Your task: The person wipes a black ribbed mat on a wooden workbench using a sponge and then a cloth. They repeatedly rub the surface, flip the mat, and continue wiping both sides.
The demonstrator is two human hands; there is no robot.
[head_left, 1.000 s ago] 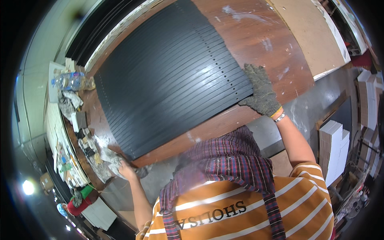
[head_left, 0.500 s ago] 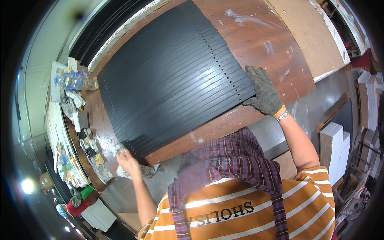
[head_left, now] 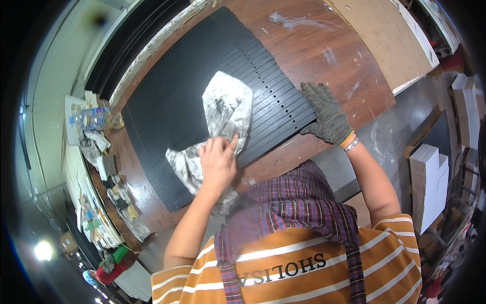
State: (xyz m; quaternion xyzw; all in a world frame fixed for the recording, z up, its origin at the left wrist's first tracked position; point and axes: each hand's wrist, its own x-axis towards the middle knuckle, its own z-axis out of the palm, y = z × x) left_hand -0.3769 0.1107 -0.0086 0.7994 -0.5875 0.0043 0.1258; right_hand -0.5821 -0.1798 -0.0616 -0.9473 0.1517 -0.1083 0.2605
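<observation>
Now curled left hand (head_left: 217, 163) seemingly grips rag (head_left: 230, 99) over panel (head_left: 167, 96); right hand (head_left: 328, 115) stays flat.

Clear plastic bottles (head_left: 98, 119) at left, white boxes (head_left: 430, 190) at right, bright lamp (head_left: 43, 250) lower left

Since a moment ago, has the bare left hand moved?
Yes: against the brown table, the left hand has moved rightward and farther from the body, now on the smudged cloth.
</observation>
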